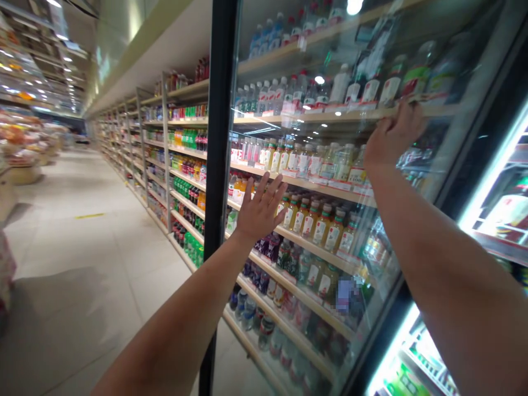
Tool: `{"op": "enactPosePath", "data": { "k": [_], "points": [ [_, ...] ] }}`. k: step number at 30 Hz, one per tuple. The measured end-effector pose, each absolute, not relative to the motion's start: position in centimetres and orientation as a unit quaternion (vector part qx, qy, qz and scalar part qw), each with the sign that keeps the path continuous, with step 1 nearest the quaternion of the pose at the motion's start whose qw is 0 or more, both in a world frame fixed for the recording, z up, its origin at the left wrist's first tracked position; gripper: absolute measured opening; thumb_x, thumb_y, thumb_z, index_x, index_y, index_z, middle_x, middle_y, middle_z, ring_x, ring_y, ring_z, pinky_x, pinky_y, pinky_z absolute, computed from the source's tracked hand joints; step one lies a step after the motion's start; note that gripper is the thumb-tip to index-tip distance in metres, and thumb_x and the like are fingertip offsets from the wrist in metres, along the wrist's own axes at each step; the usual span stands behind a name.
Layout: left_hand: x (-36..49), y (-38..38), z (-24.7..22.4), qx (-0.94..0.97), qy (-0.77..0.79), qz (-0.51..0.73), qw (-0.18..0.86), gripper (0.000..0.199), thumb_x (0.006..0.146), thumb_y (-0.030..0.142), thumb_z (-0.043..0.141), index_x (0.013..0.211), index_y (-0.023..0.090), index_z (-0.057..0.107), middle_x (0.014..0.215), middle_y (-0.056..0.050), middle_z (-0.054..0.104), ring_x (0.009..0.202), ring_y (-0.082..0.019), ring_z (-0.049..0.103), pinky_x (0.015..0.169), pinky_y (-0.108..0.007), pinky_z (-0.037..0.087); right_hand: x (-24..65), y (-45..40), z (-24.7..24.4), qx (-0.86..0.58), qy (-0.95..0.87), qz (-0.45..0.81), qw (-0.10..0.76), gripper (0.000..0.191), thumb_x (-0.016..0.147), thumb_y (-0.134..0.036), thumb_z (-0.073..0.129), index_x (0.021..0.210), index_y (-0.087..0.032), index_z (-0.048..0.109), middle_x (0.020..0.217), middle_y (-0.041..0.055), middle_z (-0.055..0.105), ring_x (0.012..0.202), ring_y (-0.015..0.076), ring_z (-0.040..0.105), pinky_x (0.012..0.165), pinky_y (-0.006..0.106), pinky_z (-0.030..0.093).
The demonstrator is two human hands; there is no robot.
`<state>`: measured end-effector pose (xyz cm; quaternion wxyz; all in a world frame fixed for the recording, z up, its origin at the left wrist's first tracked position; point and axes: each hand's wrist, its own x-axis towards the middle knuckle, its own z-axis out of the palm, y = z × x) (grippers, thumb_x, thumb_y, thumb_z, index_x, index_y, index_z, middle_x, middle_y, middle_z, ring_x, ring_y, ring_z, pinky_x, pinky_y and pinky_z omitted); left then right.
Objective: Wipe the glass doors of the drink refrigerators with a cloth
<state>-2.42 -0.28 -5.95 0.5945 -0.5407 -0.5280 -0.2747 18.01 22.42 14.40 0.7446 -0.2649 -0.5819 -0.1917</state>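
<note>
Your left hand (259,212) is close to the centre of your view, palm toward the glass and fingers spread wide, with nothing in its grasp. Your right hand (394,135) is up at two o'clock, wrist bent and fingers partly curled; whether it grips or holds anything, you can't tell from this angle.

The thing both hands attend to is the glass door (218,165), swung out across the middle of your view. Its dark upright edge (215,231) runs just left of the left hand, toward nine o'clock. Both hands look set against the pane, though reflections and blur make true contact hard to confirm.

Seen in the pane are rows of bottles (317,223) on pale shelves (322,254), spreading from twelve round to five o'clock. At three o'clock is a brightly lit cooler (509,212). Toward nine and ten, the aisle shelving (167,154) runs away from you; the pale floor (82,264) lies at eight, with a yellow strip (89,216) on it.

The step in hand looks to be handling the door, with no bottle visibly picked up. Any move from here calls for steady, even pressure and clearance for your fingers along that edge.
</note>
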Motion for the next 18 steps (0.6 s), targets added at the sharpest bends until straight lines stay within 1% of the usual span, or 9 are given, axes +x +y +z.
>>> {"op": "enactPosePath", "data": {
  "k": [4,6,7,8,10,12,14,16,18],
  "points": [
    [-2.7,-0.1,-6.0,-0.544,-0.531,-0.277,0.588,0.074,0.101,0.043,0.051,0.164,0.023,0.016,0.164,-0.009,0.031,0.156,-0.03,0.012,0.129,-0.059,0.003,17.3,18.7,10.5,-0.106,-0.705,-0.267,0.648,0.046,0.097,-0.031,0.038,0.141,-0.033,0.053,0.151,0.0064,0.051,0.14,0.0321,0.039,0.115,0.061,0.027],
    [-2.8,0.0,-6.0,-0.543,-0.528,-0.275,0.592,0.075,0.102,0.043,0.052,0.164,0.023,0.016,0.164,-0.009,0.031,0.156,-0.03,0.011,0.129,-0.059,0.003,17.5,18.0,9.9,-0.048,-0.751,-0.282,0.595,0.045,0.096,-0.031,0.039,0.138,-0.035,0.056,0.149,0.0042,0.054,0.14,0.0296,0.04,0.116,0.06,0.029],
    [-2.9,0.0,-6.0,-0.542,-0.526,-0.274,0.596,0.074,0.102,0.043,0.051,0.164,0.022,0.016,0.164,-0.009,0.031,0.156,-0.03,0.011,0.129,-0.058,0.003,17.6,18.0,10.2,-0.037,-0.758,-0.28,0.588,0.045,0.096,-0.031,0.039,0.137,-0.034,0.057,0.148,0.0049,0.055,0.14,0.0291,0.04,0.116,0.06,0.029],
    [-2.9,0.0,-6.1,-0.54,-0.524,-0.272,0.599,0.074,0.102,0.043,0.051,0.164,0.022,0.016,0.164,-0.009,0.031,0.156,-0.03,0.01,0.129,-0.058,0.003,17.6,18.2,10.9,-0.039,-0.754,-0.271,0.597,0.045,0.096,-0.03,0.038,0.137,-0.032,0.057,0.149,0.0062,0.054,0.14,0.0288,0.039,0.116,0.06,0.028],
    [-2.9,0.1,-6.1,-0.538,-0.523,-0.27,0.603,0.073,0.102,0.043,0.05,0.164,0.021,0.016,0.164,-0.009,0.031,0.156,-0.03,0.009,0.129,-0.058,0.004,17.3,18.6,13.0,-0.08,-0.716,-0.232,0.653,0.046,0.097,-0.029,0.037,0.138,-0.032,0.055,0.152,0.007,0.052,0.141,0.029,0.038,0.117,0.061,0.026],
    [-2.9,0.1,-6.1,-0.538,-0.526,-0.269,0.601,0.074,0.102,0.042,0.05,0.164,0.022,0.015,0.165,-0.009,0.029,0.156,-0.03,0.009,0.129,-0.058,0.004,16.2,18.5,15.1,-0.15,-0.659,-0.178,0.715,0.046,0.097,-0.025,0.037,0.14,-0.033,0.053,0.155,0.0059,0.048,0.141,0.0306,0.035,0.117,0.063,0.021],
    [-2.9,0.1,-6.1,-0.54,-0.528,-0.269,0.598,0.075,0.102,0.042,0.05,0.164,0.022,0.014,0.165,-0.008,0.029,0.156,-0.029,0.009,0.129,-0.057,0.003,14.2,17.4,16.2,-0.215,-0.617,-0.144,0.743,0.048,0.096,-0.022,0.04,0.141,-0.032,0.052,0.157,0.0055,0.045,0.142,0.0325,0.034,0.118,0.064,0.02],
    [-2.9,0.1,-6.1,-0.541,-0.527,-0.269,0.597,0.076,0.102,0.042,0.05,0.164,0.022,0.012,0.165,-0.009,0.029,0.156,-0.029,0.009,0.129,-0.057,0.002,11.8,15.3,15.9,-0.221,-0.627,-0.161,0.73,0.051,0.093,-0.019,0.045,0.142,-0.026,0.052,0.158,0.0081,0.044,0.143,0.0316,0.035,0.121,0.061,0.023],
    [-2.8,0.1,-6.1,-0.544,-0.528,-0.273,0.592,0.075,0.103,0.041,0.05,0.165,0.022,0.011,0.165,-0.009,0.029,0.156,-0.029,0.012,0.129,-0.056,0.001,9.7,13.1,14.9,-0.138,-0.691,-0.222,0.675,0.053,0.09,-0.017,0.047,0.142,-0.024,0.054,0.157,0.007,0.046,0.146,0.0286,0.037,0.123,0.057,0.029]
  ]
}}
